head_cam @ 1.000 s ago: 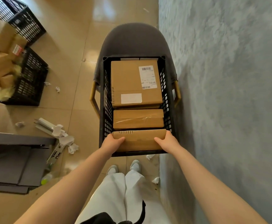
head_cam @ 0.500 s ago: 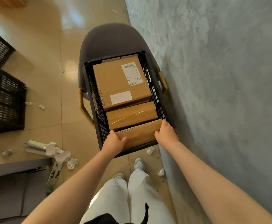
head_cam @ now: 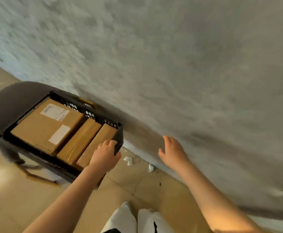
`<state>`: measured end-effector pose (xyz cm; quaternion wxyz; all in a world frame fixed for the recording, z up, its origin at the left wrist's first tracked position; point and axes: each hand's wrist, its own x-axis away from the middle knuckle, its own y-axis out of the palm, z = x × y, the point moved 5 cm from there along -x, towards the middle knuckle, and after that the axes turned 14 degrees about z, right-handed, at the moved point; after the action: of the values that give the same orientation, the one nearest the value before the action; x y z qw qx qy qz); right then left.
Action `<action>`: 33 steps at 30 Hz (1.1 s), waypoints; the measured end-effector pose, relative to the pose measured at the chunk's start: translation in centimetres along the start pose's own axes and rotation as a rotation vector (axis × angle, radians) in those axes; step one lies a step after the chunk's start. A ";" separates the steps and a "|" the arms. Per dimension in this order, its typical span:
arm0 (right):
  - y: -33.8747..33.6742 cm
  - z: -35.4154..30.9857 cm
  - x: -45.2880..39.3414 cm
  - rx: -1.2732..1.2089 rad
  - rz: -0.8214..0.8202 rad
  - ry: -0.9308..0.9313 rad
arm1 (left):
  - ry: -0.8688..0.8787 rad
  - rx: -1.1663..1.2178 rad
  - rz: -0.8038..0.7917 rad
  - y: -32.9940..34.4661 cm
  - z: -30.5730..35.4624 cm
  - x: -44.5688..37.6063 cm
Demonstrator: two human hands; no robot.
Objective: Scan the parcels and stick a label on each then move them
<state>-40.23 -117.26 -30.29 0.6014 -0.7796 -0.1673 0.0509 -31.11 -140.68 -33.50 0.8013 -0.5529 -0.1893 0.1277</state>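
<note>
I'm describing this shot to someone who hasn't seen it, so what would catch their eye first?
The black crate at left, sitting on a grey chair, packed with three cardboard parcels; the biggest carries a white shipping label. Next, the hands: the left hand rests on the crate's near corner over the nearest parcel, while the right hand hangs open and empty before the grey wall filling most of the frame.

three brown cardboard parcels (head_cam: pixel 80 135) side by side, one labelled
</note>
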 end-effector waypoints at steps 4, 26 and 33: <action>-4.1 8.4 8.8 -0.039 0.100 0.204 | 0.335 -0.021 -0.025 1.4 10.1 2.4; -17.5 39.8 78.5 -0.228 0.813 1.164 | 1.495 0.429 -0.291 10.8 56.7 61.8; -16.5 50.0 90.6 -0.190 0.897 1.358 | 1.691 0.378 -0.336 18.4 67.6 72.7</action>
<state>27.47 -38.43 -17.09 0.4254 -0.6811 0.5574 -0.2109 4.03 -47.40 -17.53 0.7593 -0.2852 0.4127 -0.4145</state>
